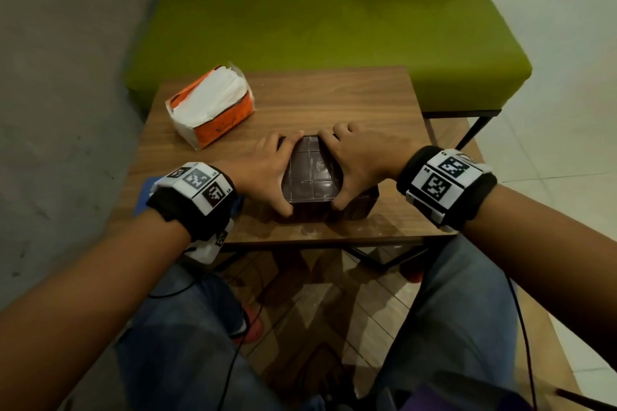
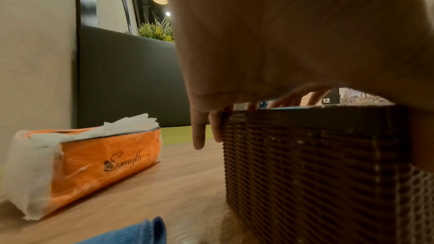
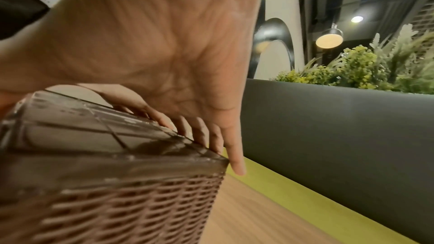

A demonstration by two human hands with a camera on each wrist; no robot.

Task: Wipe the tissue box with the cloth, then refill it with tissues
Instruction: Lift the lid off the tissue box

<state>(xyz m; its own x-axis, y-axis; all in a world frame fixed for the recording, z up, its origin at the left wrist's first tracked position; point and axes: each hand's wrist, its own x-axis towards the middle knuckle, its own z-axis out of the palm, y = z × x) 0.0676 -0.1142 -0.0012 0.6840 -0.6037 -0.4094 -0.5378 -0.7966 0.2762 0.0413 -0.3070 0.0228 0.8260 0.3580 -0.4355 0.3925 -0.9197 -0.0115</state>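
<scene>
From the head camera, a seated person clasps a dark woven tissue box [image 1: 312, 177] on a small wooden table [image 1: 334, 97], the left hand [image 1: 263, 170] on one side and the right hand [image 1: 360, 160] on the other. Fingers [image 1: 287, 140] of both hands curl over the far edge of the box's glossy panelled top while the thumbs hook the near edge. The box lies directly under and between the palms, its long axis running away from the person, so both hands are equally near. An opened orange pack of tissues [image 1: 210, 103] lies beyond and outside the left hand's fingers, nearer that hand than the right.

From the left wrist, the palm arches over the box's top edge, its fingers [image 2: 198, 133] pointing down the far corner of the wicker side. The tissue pack sits well apart on the outer side, and a blue cloth [image 2: 140, 231] lies on the table just below the wrist.

From the right wrist, the hand's fingers [image 3: 234, 157] drape over the far rim, gripping it. The top appears to be tilted; the coming move looks like lifting or seating it, though that is a judgement only.
</scene>
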